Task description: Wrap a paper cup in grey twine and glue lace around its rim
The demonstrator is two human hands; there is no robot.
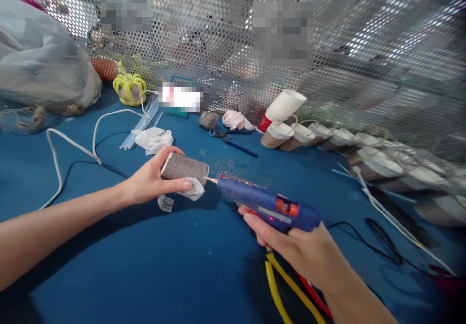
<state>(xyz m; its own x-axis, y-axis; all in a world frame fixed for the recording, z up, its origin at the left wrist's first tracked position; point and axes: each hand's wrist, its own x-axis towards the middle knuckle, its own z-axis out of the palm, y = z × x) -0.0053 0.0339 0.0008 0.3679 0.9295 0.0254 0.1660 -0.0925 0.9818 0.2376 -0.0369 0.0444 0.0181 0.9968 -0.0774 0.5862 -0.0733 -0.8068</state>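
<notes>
My left hand (155, 176) is closed around a paper cup wrapped in grey-brown twine (187, 168), which lies tilted on its side in the air. A piece of white gauzy fabric (192, 189) sits under my left thumb against the cup's lower side. In my right hand (287, 241) is a blue glue gun (255, 198) with a small red light lit. Its metal nozzle points left and meets or nearly meets the cup's right rim. Below the cup lies a small white fabric scrap (166, 203). Yellow-handled pliers (278, 285) lie partly hidden beneath my right hand.
Finished-looking twine-wrapped cups with handles (302, 135) line the right side, near stacked white paper cups (286, 103). Blue-handled pliers (238, 144), a twine ball (208, 120), pink ribbon (235, 120), clear glue sticks (140, 125) and white fabric (155, 139) lie behind. A white cable (54, 159) loops left.
</notes>
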